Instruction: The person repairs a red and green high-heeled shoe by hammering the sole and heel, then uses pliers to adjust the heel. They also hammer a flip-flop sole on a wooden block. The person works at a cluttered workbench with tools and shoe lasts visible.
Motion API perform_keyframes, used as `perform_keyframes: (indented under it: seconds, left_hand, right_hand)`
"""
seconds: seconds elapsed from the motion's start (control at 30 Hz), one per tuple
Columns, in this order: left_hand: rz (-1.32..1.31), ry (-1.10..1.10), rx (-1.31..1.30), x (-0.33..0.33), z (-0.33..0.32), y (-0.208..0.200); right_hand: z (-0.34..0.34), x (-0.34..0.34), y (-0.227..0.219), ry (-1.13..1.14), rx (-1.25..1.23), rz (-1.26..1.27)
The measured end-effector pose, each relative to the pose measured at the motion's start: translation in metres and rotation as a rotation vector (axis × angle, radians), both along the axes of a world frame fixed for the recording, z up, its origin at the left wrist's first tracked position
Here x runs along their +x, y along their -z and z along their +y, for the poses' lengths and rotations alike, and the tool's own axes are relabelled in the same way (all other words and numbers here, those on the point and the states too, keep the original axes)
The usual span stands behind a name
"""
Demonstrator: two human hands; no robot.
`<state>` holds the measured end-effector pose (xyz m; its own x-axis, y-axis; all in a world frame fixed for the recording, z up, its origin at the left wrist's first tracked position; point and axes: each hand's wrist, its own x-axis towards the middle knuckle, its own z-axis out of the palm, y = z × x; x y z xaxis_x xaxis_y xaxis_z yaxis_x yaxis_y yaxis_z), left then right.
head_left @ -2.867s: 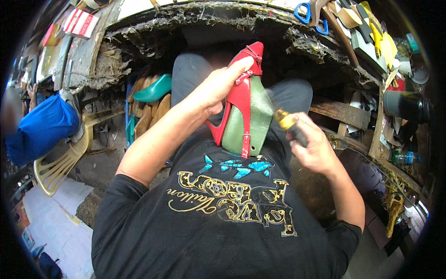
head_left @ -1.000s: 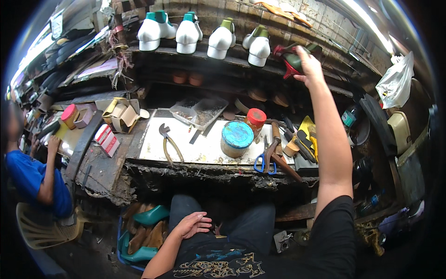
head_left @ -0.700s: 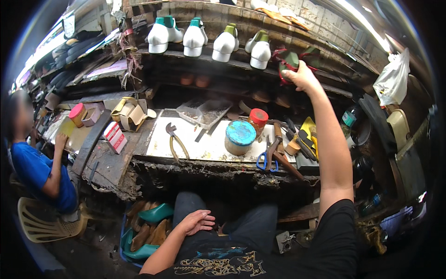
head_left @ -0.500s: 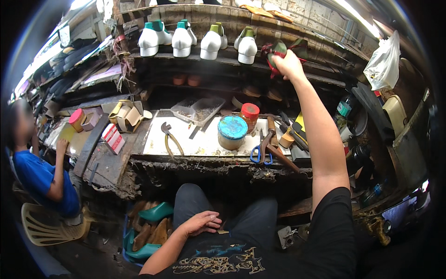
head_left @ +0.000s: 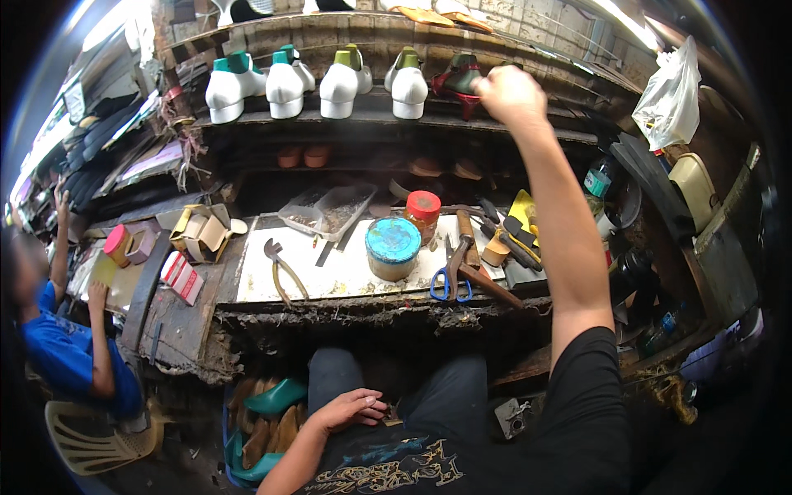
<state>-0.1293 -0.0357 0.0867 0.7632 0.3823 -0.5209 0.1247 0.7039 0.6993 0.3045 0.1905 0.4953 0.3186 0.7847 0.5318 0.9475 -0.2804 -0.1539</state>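
Observation:
High at the right end of the shelf [head_left: 297,114], my right hand [head_left: 511,95] is curled against a red heeled shoe [head_left: 452,89] with a dark green last inside. My fingertips are partly hidden behind the hand, and a second shoe of the pair is not clearly visible. To its left stands a row of white shoes [head_left: 341,87] with teal or olive lasts. My left hand [head_left: 356,408] lies on my lap, fingers loosely stretched, holding nothing.
The workbench holds a blue-lidded tub [head_left: 392,247], red-lidded jar [head_left: 422,216], pincers [head_left: 285,268], blue-handled scissors [head_left: 450,280], a hammer [head_left: 487,279] and a plastic tray [head_left: 338,214]. A crate of lasts [head_left: 268,429] sits low left. A co-worker in blue [head_left: 70,346] sits at far left.
The red and green shoe, lifted in my right hand before, now stands on the shelf beside the white shoes. My view has shifted right. The co-worker has raised an arm. My left hand stays put.

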Motion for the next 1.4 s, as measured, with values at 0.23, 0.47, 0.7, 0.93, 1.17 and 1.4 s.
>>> perform_keyframes:
  seconds: [0.23, 0.47, 0.7, 0.93, 1.17, 1.4]
  left_hand:
    - [0.154, 0.037, 1.435, 0.042, 0.149, -0.251]
    - [0.084, -0.512, 2.045, 0.174, 0.313, -0.477]
    - [0.674, -0.648, 2.0, 0.239, 0.4, -0.501]
    - [0.464, -0.871, 1.95, 0.235, 0.383, -0.503]
    - [-0.154, -0.805, 1.544, 0.181, 0.267, -0.458]
    - [-0.343, -0.528, 0.895, 0.14, 0.123, -0.274]
  right_hand:
    - [0.003, 0.073, -0.069, 0.125, 0.27, -0.555]
    - [-0.026, 0.078, -0.08, 0.174, 0.245, -0.561]
    - [-0.055, 0.072, -0.075, 0.238, 0.279, -0.418]
    - [-0.124, 0.084, 0.002, -0.587, 0.424, 0.998]
    - [-0.193, 0.036, 0.084, -0.938, 0.571, 1.327]
    - [-0.252, -0.019, 0.202, -1.058, 0.335, 1.955]
